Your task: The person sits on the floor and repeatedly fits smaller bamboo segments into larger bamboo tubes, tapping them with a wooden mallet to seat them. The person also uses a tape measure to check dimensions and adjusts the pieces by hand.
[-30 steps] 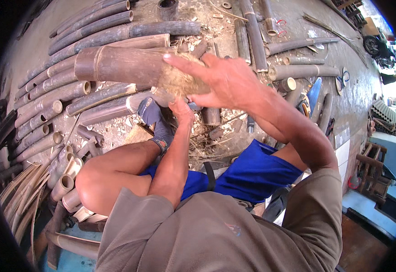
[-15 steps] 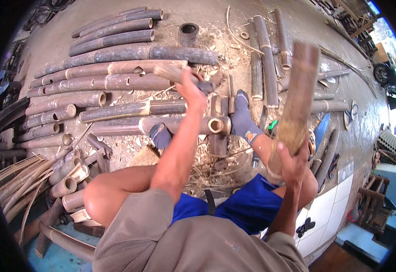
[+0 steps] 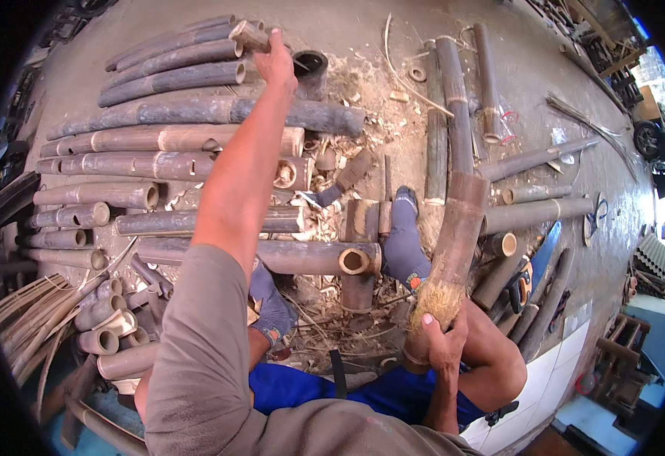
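Note:
My left arm stretches far forward, and my left hand is closed around a short, thick wooden piece with a pale end. It hangs over the ends of the dark bamboo poles at the back, beside a dark open can. My right hand grips the lower part of a thick bamboo tube. This tube stands tilted between my legs, its brown skin scraped fibrous and yellowish near my fingers. A tool with a wooden handle lies on the shavings between the two hands.
Long bamboo poles lie in rows at left. A bamboo tube with an open end crosses in front of my feet. At right are more tubes, a saw with a blue blade and scissors. Split strips heap at lower left.
My left hand has moved forward and left with the wooden piece. The bamboo tube in my right hand has come down and in toward my lap. My view has shifted slightly.

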`<action>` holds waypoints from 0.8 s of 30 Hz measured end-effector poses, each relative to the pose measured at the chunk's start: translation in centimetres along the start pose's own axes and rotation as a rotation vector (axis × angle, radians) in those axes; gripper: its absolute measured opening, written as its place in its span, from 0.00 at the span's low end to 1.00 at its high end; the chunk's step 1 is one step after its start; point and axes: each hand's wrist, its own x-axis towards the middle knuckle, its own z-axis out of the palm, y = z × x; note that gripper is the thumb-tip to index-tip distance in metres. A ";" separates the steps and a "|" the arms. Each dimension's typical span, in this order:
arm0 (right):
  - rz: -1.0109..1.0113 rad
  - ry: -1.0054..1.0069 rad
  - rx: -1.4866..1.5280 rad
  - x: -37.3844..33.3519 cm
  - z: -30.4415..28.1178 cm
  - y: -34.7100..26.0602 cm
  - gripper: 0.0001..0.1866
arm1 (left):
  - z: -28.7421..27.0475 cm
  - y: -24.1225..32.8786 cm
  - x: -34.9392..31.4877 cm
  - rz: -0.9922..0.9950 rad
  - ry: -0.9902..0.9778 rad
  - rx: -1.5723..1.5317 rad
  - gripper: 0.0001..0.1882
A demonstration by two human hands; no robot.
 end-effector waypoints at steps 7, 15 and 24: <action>-0.117 0.133 0.057 -0.3 0.5 0.0 0.37 | -0.6 0.2 -0.4 0.187 -0.153 0.113 0.24; -0.167 0.223 0.199 -4.1 -1.4 2.4 0.38 | -7.8 4.3 -28.4 0.645 -0.816 0.635 0.30; -0.259 0.205 0.124 -9.3 -3.2 1.6 0.44 | -16.4 3.3 -43.2 0.331 -1.263 0.595 0.23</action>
